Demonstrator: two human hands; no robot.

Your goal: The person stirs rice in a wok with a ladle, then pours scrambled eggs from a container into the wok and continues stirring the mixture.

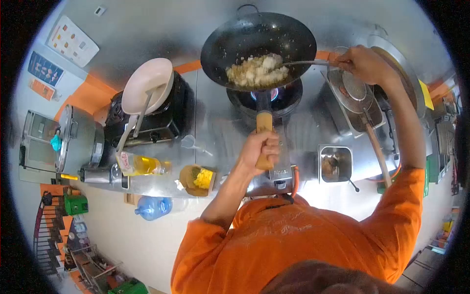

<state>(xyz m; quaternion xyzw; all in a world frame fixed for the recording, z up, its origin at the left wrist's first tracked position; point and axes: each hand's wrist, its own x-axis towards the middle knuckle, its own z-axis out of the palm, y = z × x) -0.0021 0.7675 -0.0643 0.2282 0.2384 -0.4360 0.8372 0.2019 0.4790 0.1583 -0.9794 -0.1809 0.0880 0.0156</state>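
My left hand [265, 150] is wrapped round the wooden handle of a black wok [215, 54]. The wok is tilted above a lit gas burner [240, 98], and blue flame shows beneath it. A clump of pale, rice-like food [245, 71] lies low in the bowl, with loose grains scattered up the sides. At the upper right my right hand [364, 65] grips a metal cooking utensil [308, 62] by its long handle. That utensil reaches over the wok's right rim, and its head is buried in the food.
Left stand a pale pan [163, 73] on a second black stove [178, 103], an oil bottle [147, 165] and a box with yellow contents [196, 180]. Right are a wooden-handled strainer [352, 85] and a steel container [335, 163]. A water jug [154, 208] lies on the floor.
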